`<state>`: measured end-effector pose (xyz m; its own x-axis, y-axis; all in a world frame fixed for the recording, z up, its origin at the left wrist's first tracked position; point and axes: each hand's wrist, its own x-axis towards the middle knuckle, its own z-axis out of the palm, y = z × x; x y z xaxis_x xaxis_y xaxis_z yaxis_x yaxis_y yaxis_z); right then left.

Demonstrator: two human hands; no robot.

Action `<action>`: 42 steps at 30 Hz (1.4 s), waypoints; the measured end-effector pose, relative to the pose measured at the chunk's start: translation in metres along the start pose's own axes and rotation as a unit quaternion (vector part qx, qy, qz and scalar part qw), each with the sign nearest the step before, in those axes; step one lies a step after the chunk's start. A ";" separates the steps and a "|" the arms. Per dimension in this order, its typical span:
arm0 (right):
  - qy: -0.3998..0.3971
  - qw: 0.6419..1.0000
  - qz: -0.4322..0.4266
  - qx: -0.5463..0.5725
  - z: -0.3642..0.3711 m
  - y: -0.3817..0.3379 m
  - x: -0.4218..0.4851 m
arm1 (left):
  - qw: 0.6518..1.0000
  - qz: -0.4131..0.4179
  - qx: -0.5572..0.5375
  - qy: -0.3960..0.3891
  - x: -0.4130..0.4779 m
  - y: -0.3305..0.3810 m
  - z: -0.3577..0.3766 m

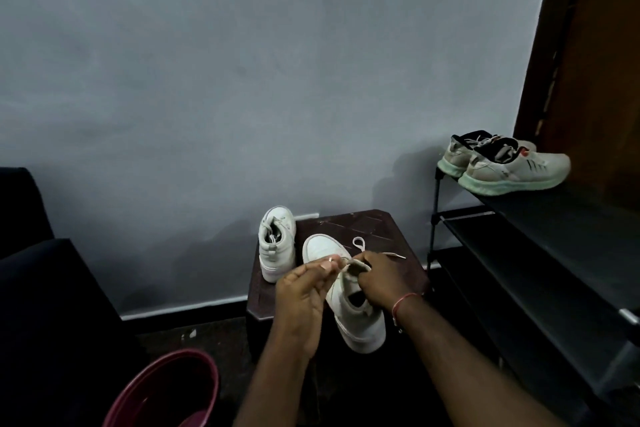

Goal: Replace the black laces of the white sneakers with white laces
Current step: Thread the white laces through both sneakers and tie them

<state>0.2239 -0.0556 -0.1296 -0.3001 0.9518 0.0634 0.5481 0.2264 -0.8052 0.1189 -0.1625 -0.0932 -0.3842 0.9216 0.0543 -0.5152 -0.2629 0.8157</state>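
Observation:
A white sneaker [356, 319] lies on a dark wooden stool [349, 222], toe pointing away from me. My left hand [304, 295] pinches one end of its white lace [360, 243] at the left of the tongue. My right hand [381, 279] grips the tongue and the other lace strand, which loops and trails off to the right. The second white sneaker [277, 246] stands on the stool's left edge, heel toward me, with a white lace in it. No black lace is in sight.
A black shoe rack [540, 246] stands to the right, with a pair of grey running shoes [509, 163] on its top shelf. A maroon plastic tub [166, 392] sits on the floor at lower left. A dark seat [45, 288] fills the left side. A grey wall rises behind the stool.

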 end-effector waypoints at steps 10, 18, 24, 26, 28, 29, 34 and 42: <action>-0.029 0.998 0.045 -0.023 0.003 -0.003 0.011 | 0.812 0.158 0.552 0.106 0.037 -0.035 -0.013; -0.023 0.997 0.070 -0.037 0.005 -0.009 0.013 | 0.797 0.100 0.596 0.014 0.036 -0.031 -0.024; -0.030 0.996 0.066 -0.053 0.006 -0.008 0.011 | 0.736 0.029 0.673 -0.069 0.042 -0.010 -0.013; -0.036 0.996 0.067 -0.057 0.005 -0.010 0.010 | 0.834 0.019 0.547 -0.070 0.030 -0.003 -0.001; -0.040 0.995 0.068 -0.065 0.004 -0.012 0.008 | 0.948 0.028 0.316 -0.038 0.019 0.011 0.014; -0.041 0.995 0.068 -0.067 0.004 -0.013 0.007 | 0.977 0.041 0.207 -0.020 0.018 0.019 0.021; -0.039 0.994 0.078 -0.061 0.003 -0.013 0.003 | 0.998 0.040 0.015 0.052 0.030 0.033 0.025; -0.037 0.994 0.083 -0.060 0.003 -0.015 0.000 | 0.686 0.073 0.724 0.020 0.042 -0.016 -0.013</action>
<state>0.2130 -0.0596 -0.1191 -0.2516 0.9614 -0.1112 0.6825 0.0948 -0.7247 0.1016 -0.1231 -0.1116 -0.3856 0.8998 0.2042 0.8207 0.2334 0.5214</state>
